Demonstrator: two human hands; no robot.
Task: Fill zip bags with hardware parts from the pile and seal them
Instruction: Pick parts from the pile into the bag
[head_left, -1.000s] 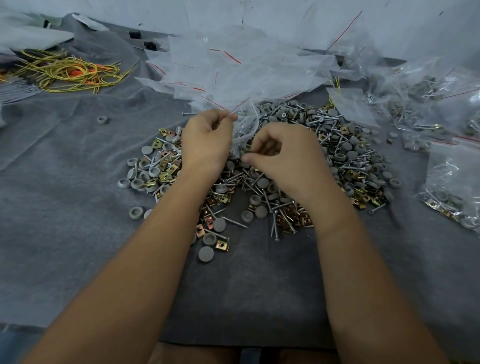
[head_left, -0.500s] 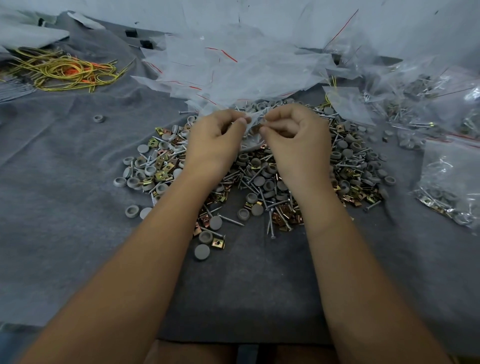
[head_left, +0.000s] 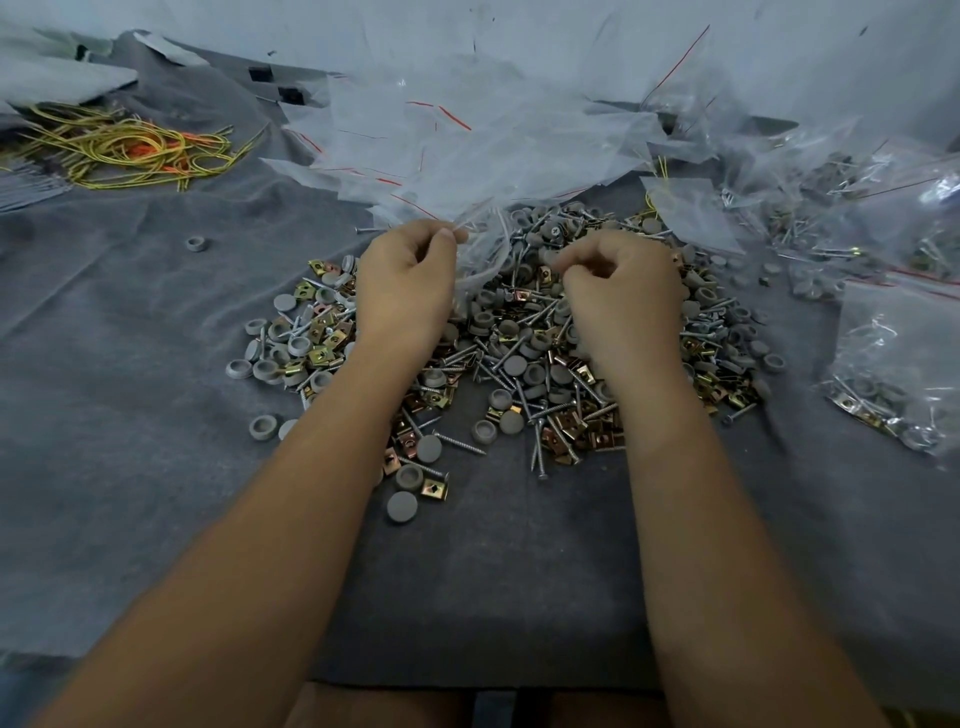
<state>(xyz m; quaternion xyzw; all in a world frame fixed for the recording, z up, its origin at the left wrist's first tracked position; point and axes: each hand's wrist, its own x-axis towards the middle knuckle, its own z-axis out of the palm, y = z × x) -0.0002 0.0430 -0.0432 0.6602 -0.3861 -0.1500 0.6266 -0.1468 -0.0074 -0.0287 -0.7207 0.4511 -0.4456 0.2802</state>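
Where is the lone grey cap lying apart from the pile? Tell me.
In the head view, the lone grey cap lies on the grey cloth, left of the hardware pile, below the yellow wires.

Clear zip bag (head_left: 480, 254), crumpled, mouth open, pinched at its top edge by left hand (head_left: 402, 283). Pile (head_left: 524, 358) of grey caps, screws and brass clips spreads beneath it on the cloth, extending toward 3 o'clock.

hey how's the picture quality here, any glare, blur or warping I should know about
Head view: light is soft and even, with only faint shadows under the forearms. The clear bags catch whitish glare, so their edges blend together. The wide lens stretches the forearms toward the lower corners. The parts pile is fairly sharp; the left hand and right hand look slightly soft.
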